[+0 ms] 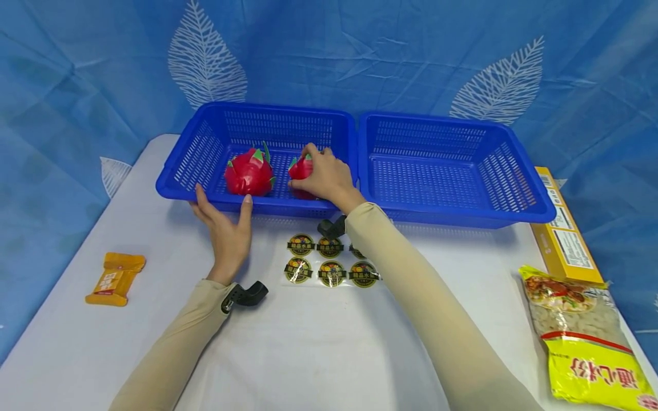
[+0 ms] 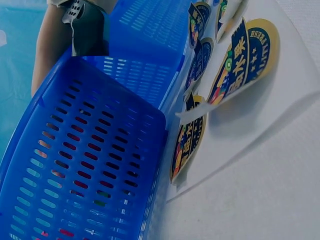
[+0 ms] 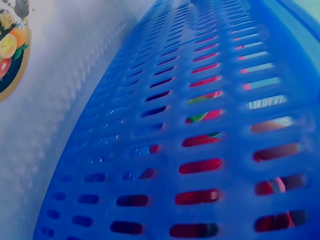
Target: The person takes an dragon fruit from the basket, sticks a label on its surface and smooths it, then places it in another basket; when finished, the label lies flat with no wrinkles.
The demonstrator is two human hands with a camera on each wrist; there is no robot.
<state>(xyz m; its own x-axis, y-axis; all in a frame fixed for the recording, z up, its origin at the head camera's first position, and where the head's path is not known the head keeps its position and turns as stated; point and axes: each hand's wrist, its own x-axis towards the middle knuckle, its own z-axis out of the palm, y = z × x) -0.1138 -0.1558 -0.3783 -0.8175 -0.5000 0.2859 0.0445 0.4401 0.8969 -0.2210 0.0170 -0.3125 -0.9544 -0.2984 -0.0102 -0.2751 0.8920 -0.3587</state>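
Note:
Two red dragon fruits with green-tipped scales lie in the left blue plastic basket (image 1: pixel 339 117). The larger-looking dragon fruit (image 1: pixel 249 174) sits at the left, with no hand on it. My right hand (image 1: pixel 330 176) reaches over the front rim and grips the other dragon fruit (image 1: pixel 301 168), partly hiding it. At the front left, my left hand (image 1: pixel 224 237) touches the basket's rim with thumb and forefinger spread and fairly straight. Through the slots in the right wrist view, red fruit (image 3: pixel 200 166) shows behind the basket wall.
A second blue basket (image 1: pixel 429 214) adjoins on the right. Round fruit stickers (image 1: pixel 331 274) lie on a sheet in front. An orange-yellow packet (image 1: pixel 115 279) is at the left; a yellow box (image 1: pixel 568 234) and a bag of pale food (image 1: pixel 586 337) are at the right.

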